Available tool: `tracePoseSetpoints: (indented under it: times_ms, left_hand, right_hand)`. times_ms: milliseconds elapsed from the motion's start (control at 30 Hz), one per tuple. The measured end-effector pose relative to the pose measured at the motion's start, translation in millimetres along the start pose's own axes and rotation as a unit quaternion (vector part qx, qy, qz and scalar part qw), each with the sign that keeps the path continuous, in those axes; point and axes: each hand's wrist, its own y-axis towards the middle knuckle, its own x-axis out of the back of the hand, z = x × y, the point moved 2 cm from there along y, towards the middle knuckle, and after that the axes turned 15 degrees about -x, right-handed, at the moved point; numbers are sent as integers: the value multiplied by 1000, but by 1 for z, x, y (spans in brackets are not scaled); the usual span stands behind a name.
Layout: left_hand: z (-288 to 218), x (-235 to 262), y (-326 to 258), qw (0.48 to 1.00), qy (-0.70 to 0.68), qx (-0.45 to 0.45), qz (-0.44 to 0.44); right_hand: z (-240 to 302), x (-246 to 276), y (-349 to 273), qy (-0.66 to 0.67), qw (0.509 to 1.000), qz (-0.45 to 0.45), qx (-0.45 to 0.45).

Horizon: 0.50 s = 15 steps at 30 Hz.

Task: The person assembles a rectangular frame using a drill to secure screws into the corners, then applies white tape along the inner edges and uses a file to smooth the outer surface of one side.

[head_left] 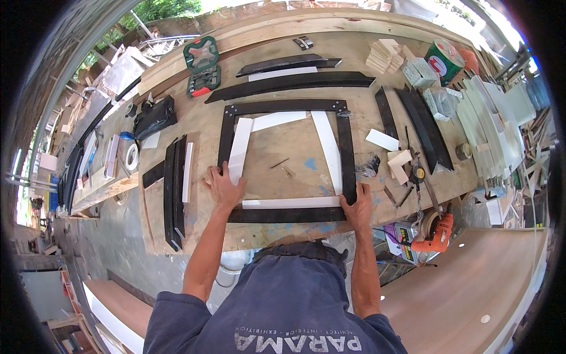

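In front of me a square black frame [283, 106] lies flat on a plywood workbench. Loose white strips [326, 144] rest inside it, along its sides and partly askew. My left hand [226, 187] lies with spread fingers over the frame's lower left side, its thumb close to the left white strip [239, 150]. At the lower right corner my right hand [356, 207] grips the frame's side, thumb inward and fingers on the outer edge. A small stick [279, 163] lies on the wood within the frame.
Black bars [289, 85] lie beyond the frame, with more at both sides. A green tool case [201, 53] stands open at the back. To the right are wood blocks [386, 54], a green can [443, 61] and pale sheets [486, 121]. An orange power tool [436, 233] sits by the near right edge.
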Motion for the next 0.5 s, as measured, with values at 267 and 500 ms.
tracePoseSetpoints:
  times_ms: [267,500]
  left_hand:
    - [24,-30,-6,988,-142,56,-40]
    - [24,-23,-48,997,-26,71,-16]
  right_hand:
    - [-3,-14,16,-17,999,-14,-23]
    - [13,-13,20,8,999,16,36]
